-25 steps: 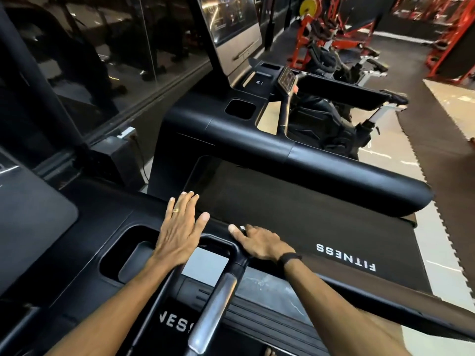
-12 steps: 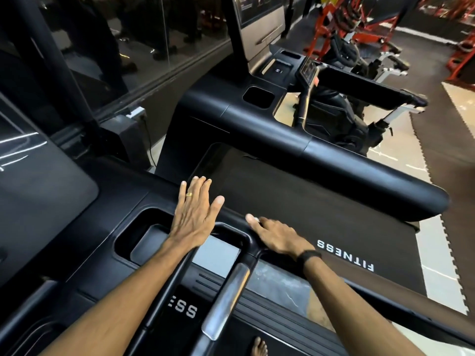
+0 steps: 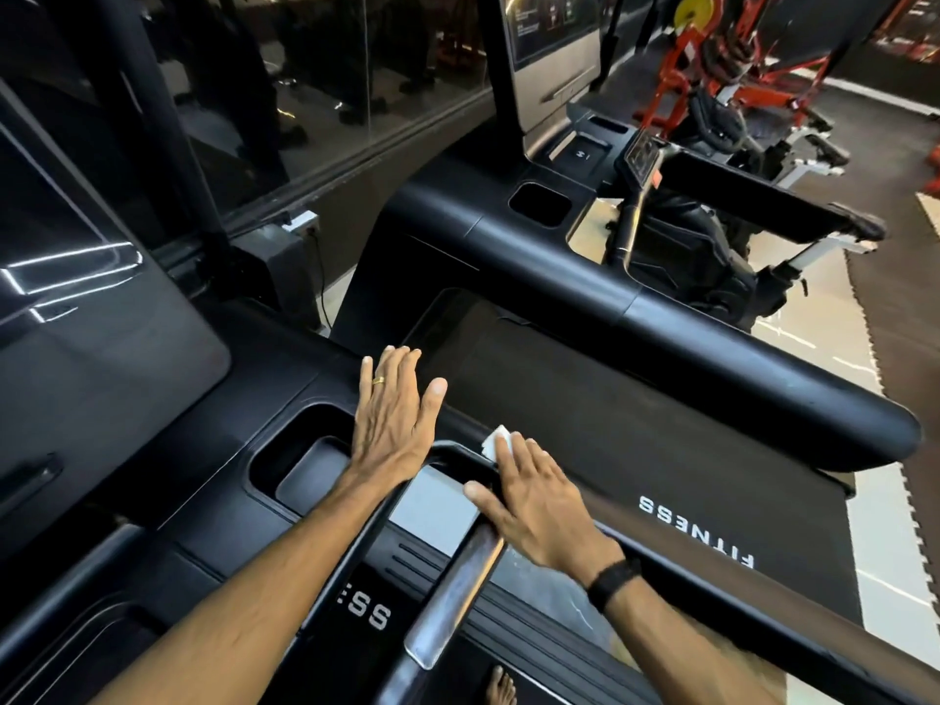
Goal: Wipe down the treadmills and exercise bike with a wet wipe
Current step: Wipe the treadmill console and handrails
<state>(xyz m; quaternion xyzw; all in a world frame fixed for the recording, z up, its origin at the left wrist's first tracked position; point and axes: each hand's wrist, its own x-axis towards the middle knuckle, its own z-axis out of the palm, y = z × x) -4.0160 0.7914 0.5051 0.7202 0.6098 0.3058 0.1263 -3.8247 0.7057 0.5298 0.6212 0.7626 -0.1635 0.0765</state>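
Observation:
I stand on a black treadmill whose console fills the lower left. My left hand lies flat with straight fingers on the console's right edge, beside a recessed cup holder. My right hand presses a white wet wipe flat against the top of the black handlebar loop; only the wipe's corner shows past my fingertips. A second treadmill stands just to the right, with its belt marked FITNESS. An exercise bike sits beyond it.
A silver grip runs down the handlebar toward me. A dark glass wall closes the left side. Red weight racks and dark floor mats lie at the far right. A bare foot shows at the bottom edge.
My right hand has slid left and up onto the handlebar loop, and the wipe's white corner now shows under its fingers. My left hand stays flat on the console.

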